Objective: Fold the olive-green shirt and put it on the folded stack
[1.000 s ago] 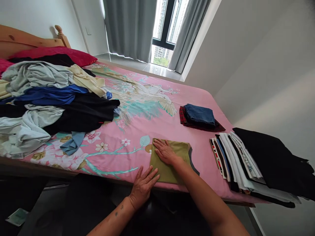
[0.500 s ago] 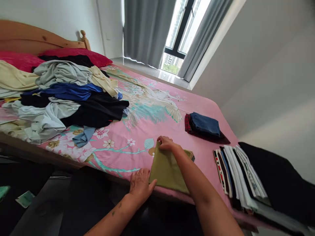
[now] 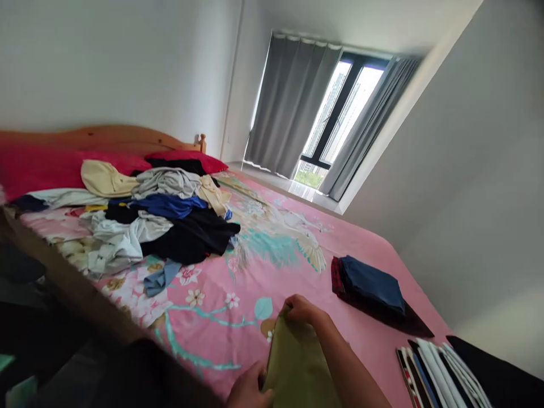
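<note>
A folded olive-green garment (image 3: 293, 368) is at the near edge of the bed, its lower part cut off by the bottom of the view. My right hand (image 3: 302, 310) grips its far left corner, the fingers curled over the fabric and the thumb hidden. At the near left side, my left hand (image 3: 250, 388) pinches the garment's edge between thumb and fingers. The cloth slopes down from my right hand, slightly raised at that corner. Which kind of garment it is, I cannot tell.
On the pink floral bedsheet (image 3: 250, 283), a loose heap of clothes (image 3: 170, 226) lies at the left. Folded jeans (image 3: 374, 282) sit on a small stack to the right. A row of folded clothes (image 3: 442, 374) stands at the lower right, beside black cloth (image 3: 497, 368).
The view has tilted up, so everything sits lower. My left hand, earlier spread beside the garment, has closed on its edge. The corner in my right hand has risen a little.
</note>
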`<state>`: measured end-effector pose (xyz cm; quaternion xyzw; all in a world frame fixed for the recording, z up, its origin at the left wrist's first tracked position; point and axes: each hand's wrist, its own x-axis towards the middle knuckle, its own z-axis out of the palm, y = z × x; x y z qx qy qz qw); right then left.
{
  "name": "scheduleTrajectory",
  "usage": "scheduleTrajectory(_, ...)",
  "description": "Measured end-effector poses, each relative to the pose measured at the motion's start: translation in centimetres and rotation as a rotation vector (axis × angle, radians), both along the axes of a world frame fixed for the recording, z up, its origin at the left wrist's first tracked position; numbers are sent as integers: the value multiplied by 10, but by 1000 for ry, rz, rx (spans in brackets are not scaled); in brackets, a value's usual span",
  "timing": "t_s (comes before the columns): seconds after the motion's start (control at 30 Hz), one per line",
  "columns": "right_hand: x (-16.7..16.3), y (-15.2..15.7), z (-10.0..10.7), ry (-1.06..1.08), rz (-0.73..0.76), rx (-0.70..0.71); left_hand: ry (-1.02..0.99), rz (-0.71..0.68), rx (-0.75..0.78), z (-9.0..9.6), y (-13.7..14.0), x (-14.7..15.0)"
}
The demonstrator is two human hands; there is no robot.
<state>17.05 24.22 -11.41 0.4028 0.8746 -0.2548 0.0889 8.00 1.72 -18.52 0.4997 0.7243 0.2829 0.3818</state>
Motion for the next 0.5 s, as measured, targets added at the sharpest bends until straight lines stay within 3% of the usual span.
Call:
scheduleTrajectory(0.07, 11, 12, 19, 87, -46, 41, -274, 92, 35, 9, 18, -7)
scheduleTrajectory(0.1, 18, 20, 31, 141, -77, 65, -388, 122, 68, 22, 30, -12)
scheduleTrajectory(0.17, 36, 38, 61, 263, -160, 108, -497, 148, 144, 65, 57, -24)
scheduleTrajectory(0.3, 78, 68, 125, 501, -356, 123, -429, 108, 382, 169, 124, -49)
scheduleTrajectory(0.37, 93, 73, 145, 664, -419, 100, -365, 67, 505, 203, 155, -61)
scheduleTrajectory(0.43, 102, 70, 147, 838, -439, 103, -316, 40, 556, 213, 176, -71)
scheduleTrajectory(0.5, 106, 60, 128, 919, -427, 175, -257, 22, 555, 199, 183, -79)
